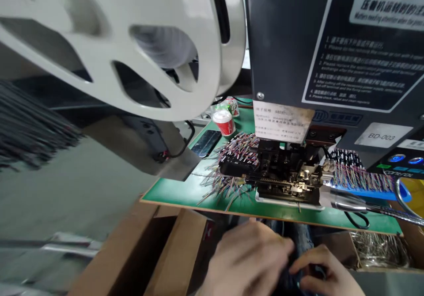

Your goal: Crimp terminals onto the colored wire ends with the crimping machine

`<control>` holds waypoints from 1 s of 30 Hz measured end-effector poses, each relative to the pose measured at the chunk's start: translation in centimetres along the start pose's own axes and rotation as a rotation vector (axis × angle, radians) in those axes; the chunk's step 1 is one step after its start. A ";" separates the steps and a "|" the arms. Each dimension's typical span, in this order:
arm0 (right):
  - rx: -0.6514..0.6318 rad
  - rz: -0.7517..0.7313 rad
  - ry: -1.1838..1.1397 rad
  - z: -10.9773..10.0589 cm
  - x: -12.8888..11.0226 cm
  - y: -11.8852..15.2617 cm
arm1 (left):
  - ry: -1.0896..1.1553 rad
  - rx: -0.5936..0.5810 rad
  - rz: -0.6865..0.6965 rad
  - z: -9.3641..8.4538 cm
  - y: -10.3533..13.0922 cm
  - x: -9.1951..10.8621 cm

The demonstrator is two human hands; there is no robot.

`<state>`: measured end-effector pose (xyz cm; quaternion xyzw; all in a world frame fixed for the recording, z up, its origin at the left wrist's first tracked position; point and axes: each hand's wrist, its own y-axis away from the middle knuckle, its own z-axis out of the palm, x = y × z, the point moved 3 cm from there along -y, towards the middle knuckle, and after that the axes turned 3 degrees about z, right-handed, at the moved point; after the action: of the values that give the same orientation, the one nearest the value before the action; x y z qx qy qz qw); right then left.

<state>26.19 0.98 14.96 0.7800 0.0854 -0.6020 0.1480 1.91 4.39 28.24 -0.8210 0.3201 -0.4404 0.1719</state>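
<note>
Below the front edge of the green table, my left hand [249, 257] shows its back and bent knuckles. It is smeared by motion, and its fingertips are hidden. Close beside it on the right, my right hand [326, 267] has curled fingers, with index finger and thumb bent toward each other. Whatever lies between them is too dark to make out. Above both hands, on the table, sits the crimping machine's metal applicator [294, 183]. A bundle of thin multicoloured wires [236, 159] lies left of it.
A big white reel [205, 57] hangs at upper left, beside the dark machine housing [285, 35]. On the green table [175, 192] are a phone [207, 143], a red-and-white cup [224, 123] and a blue tray [374, 193] of wires. Cardboard boxes [185, 247] stand below.
</note>
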 end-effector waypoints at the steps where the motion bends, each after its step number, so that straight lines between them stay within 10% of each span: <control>1: -0.031 0.007 -0.014 0.3 -0.1 -0.3 | -0.057 0.059 -0.044 -0.1 0.0 -1.4; 7: -0.150 0.134 0.053 1.5 0.2 -1.5 | -0.504 0.251 -0.296 1.0 1.9 -12.7; 11: -0.198 0.175 0.092 2.4 0.1 -1.7 | -0.579 0.262 -0.350 2.6 1.1 -16.3; 19: -0.124 0.239 0.110 3.2 0.2 -2.0 | -0.466 0.216 -0.315 0.5 1.9 -15.3; 30: -0.111 0.107 0.098 4.5 -0.8 -5.7 | 0.071 0.067 -0.704 -0.1 4.6 -12.9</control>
<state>20.06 4.89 13.96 0.8027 0.0840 -0.5486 0.2184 -5.16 9.77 17.82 -0.8590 0.0085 -0.5113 0.0250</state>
